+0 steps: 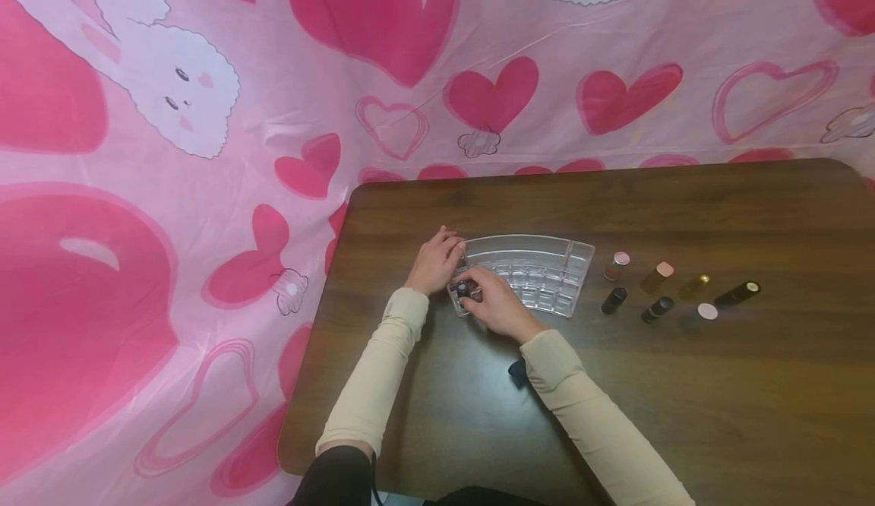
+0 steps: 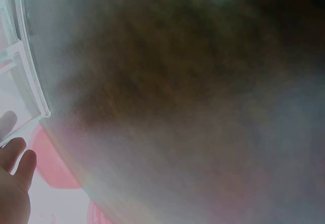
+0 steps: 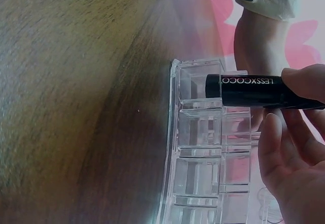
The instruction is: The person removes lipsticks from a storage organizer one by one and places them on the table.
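Observation:
A clear acrylic organizer (image 1: pixel 517 241) with a curved outline and many small compartments lies on the table. My right hand (image 1: pixel 502 305) pinches a black lipstick tube (image 3: pixel 254 92) with white lettering between thumb and fingers. In the right wrist view the tube's far end is inside the end compartment (image 3: pixel 193 84) of the front row. My left hand (image 1: pixel 436 261) rests at the organizer's left edge, its fingers loosely extended. The left wrist view catches only some of its fingers (image 2: pixel 24 170) by the organizer's corner.
To the right of the organizer, several cosmetic tubes stand on the wooden table (image 1: pixel 683 407), among them a black one (image 1: pixel 614 301), a pink-capped one (image 1: pixel 617 264) and a gold-topped one (image 1: pixel 696 286). A pink heart-patterned cloth (image 1: pixel 560 35) hangs behind the table and on its left.

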Tool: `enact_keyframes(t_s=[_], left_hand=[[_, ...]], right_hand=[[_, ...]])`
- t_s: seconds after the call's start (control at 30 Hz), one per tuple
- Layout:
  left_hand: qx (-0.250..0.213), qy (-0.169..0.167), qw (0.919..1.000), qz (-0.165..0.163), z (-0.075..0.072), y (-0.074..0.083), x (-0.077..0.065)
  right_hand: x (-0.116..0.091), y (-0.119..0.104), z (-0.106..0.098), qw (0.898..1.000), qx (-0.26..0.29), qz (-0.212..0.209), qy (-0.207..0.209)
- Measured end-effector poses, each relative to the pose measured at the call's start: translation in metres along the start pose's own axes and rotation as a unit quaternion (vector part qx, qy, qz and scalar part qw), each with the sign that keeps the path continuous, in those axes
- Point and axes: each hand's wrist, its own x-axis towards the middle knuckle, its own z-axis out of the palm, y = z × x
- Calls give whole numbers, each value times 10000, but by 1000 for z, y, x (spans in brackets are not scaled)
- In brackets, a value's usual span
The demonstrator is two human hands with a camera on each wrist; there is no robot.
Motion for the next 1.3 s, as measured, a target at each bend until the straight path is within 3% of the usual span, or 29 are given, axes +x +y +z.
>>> enact_keyframes(t_s=[0.47,0.83,1.3], left_hand=[[-65,7,10000,-49,-1,0,0],[-98,-95,9998,-114,-1,0,0],[-63,-65,9999,-63,-1,0,2]], right_hand=[[-1,-3,-3,9996,48,-167,215],[-2,-8,-8,9998,84,29,172],[-2,-8,-12,9994,115,-112,318]])
